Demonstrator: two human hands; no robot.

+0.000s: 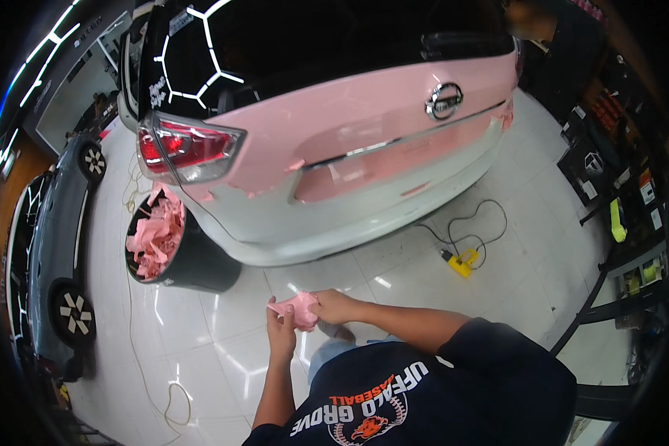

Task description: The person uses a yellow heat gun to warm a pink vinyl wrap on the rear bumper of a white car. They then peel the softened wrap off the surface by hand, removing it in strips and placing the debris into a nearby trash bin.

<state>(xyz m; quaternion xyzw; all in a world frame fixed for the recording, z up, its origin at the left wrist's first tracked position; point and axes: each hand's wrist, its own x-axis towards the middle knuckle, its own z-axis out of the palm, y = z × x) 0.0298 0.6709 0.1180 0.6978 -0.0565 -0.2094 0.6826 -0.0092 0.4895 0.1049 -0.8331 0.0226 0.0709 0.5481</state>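
Both my hands grip one crumpled piece of pink vinyl film (302, 308) in front of my body. My left hand (280, 327) pinches its left end with thumb and fingers. On the other side, my right hand (333, 306) is closed round the right part. Ahead stands the rear of a car (275, 230). Pink film (364, 111) covers its tailgate, ending in torn edges above the white bumper (290, 238). The red and clear tail light (193, 149) is at its left corner. Which kind of film it is, peeled or coated, I cannot tell exactly.
Left of the bumper, a dark bin (208, 260) is heaped with pink film scraps (156, 234). A yellow corded tool (462, 262) lies on the tiled floor with its dark cable (498, 215) looped. Another grey car (59, 245) stands at far left; shelving (632, 297) lines the right.
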